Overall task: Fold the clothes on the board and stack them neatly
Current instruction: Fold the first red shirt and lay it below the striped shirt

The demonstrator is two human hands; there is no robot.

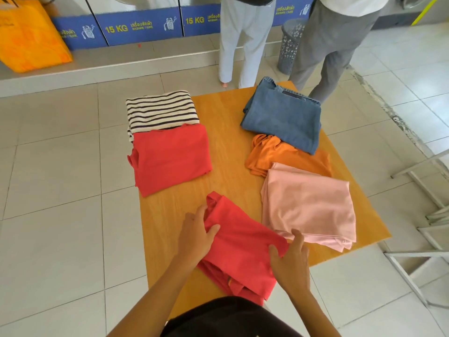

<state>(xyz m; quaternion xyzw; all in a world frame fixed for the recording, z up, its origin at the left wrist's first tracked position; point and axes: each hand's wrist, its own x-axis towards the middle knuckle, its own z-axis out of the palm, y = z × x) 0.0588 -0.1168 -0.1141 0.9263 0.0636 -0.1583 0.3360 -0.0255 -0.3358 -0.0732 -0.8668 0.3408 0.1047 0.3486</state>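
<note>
The wooden board (228,147) lies under both hands; beyond the right hand (290,261) sit a pink fold (311,205), orange shirt (286,154) and denim (281,120), beyond the left hand (196,235) a red fold (170,156) and striped top (161,110); both hands pinch the red garment (240,249) edges between them

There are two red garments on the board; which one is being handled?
The near red garment, gripped by the left hand and right hand. The other red garment lies untouched beside the striped top.
</note>
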